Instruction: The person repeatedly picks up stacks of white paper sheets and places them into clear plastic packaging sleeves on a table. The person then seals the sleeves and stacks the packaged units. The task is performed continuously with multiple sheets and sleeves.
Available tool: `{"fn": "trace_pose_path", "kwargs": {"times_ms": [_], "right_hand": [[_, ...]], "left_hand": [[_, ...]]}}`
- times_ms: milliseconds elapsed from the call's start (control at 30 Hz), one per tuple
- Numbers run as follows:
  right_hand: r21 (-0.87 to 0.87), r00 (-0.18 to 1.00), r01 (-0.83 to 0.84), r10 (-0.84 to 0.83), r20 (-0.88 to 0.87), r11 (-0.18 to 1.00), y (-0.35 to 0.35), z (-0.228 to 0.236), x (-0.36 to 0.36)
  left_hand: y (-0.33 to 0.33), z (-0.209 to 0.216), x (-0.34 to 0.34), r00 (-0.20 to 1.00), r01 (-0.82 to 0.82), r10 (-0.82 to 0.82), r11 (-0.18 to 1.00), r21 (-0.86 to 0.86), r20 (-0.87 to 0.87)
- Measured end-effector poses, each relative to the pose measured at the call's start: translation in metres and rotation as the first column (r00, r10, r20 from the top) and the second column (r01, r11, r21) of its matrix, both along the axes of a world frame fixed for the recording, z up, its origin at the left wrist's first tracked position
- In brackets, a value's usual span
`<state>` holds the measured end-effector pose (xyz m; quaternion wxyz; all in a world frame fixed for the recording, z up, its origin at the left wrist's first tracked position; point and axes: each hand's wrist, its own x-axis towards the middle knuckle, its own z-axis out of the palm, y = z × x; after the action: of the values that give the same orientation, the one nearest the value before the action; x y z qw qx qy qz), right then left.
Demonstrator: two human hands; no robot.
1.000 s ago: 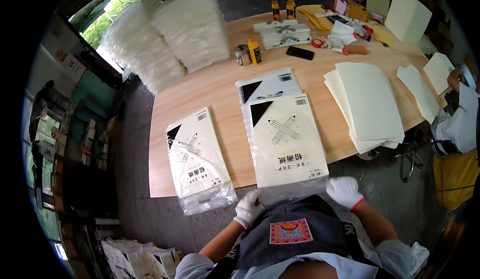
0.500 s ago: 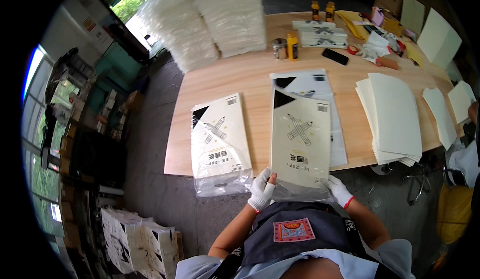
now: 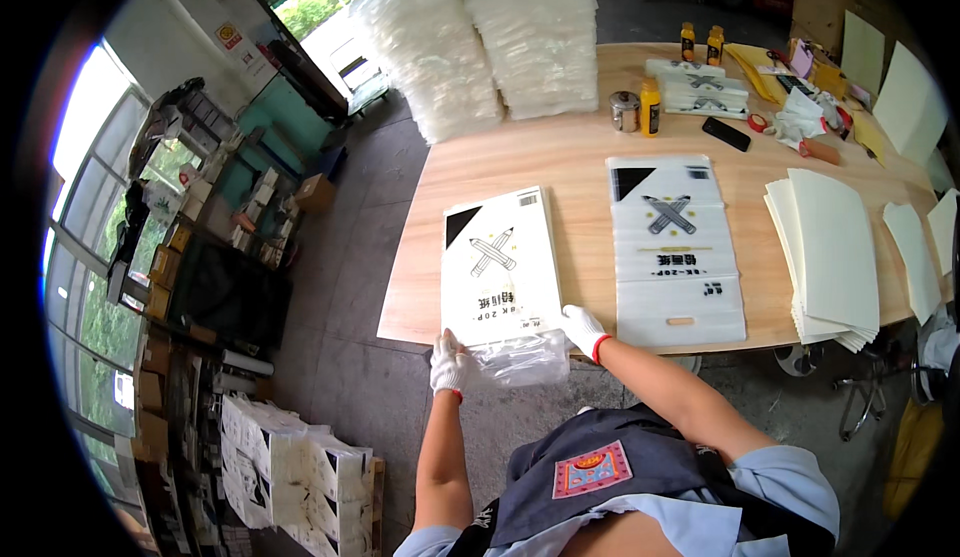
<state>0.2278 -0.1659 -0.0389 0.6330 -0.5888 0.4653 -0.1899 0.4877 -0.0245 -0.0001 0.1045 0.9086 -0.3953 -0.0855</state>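
A pack of drawing paper in a clear printed bag, with a crossed-pencils picture and a black corner, lies at the table's near left edge. Its loose clear plastic end hangs over that edge. At the pack's near left corner is my left hand, in a white glove, its fingers closed on the corner. My right hand, gloved too, grips the near right corner. Farther right, a flat printed plastic bag with a handle slot lies apart from both hands. Whatever lies beneath the pack is hidden.
Sheets of cream paper are stacked on the right. Tall piles of clear plastic bags stand at the back. Behind the flat bag are a metal canister, a yellow bottle and a black phone. Wrapped packs sit low left.
Both hands have carried the pack from atop the flat bags to the left, onto the place of the other pack. The printed bag now lies uncovered. The view has swung left.
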Motion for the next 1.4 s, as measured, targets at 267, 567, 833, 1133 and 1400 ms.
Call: {"fn": "trace_pose_path", "kwargs": {"times_ms": [267, 567, 833, 1133, 1400], "right_hand": [[0.394, 0.974, -0.222, 0.180, 0.139, 0.892, 0.086, 0.011, -0.114], [0.293, 0.950, 0.286, -0.311, 0.040, 0.912, 0.123, 0.027, -0.227], [0.319, 0.908, 0.298, -0.370, 0.196, 0.900, 0.139, 0.025, -0.249], [-0.141, 0.940, 0.337, -0.342, -0.014, 0.931, 0.055, 0.027, -0.250], [-0.225, 0.889, 0.443, -0.392, 0.237, 0.868, -0.019, -0.010, -0.239]], "left_hand": [[-0.044, 0.039, -0.074, 0.942, 0.326, -0.254, 0.851, -0.413, 0.220], [-0.138, 0.012, -0.308, 0.457, 0.820, -0.887, 0.451, -0.351, -0.072], [-0.176, -0.008, -0.335, 0.319, 0.920, -0.918, 0.360, -0.155, -0.236], [-0.179, -0.006, -0.313, 0.273, 0.923, -0.945, 0.311, -0.228, -0.183], [-0.178, 0.021, -0.313, 0.244, 0.601, -0.872, 0.479, -0.640, -0.425]]}}
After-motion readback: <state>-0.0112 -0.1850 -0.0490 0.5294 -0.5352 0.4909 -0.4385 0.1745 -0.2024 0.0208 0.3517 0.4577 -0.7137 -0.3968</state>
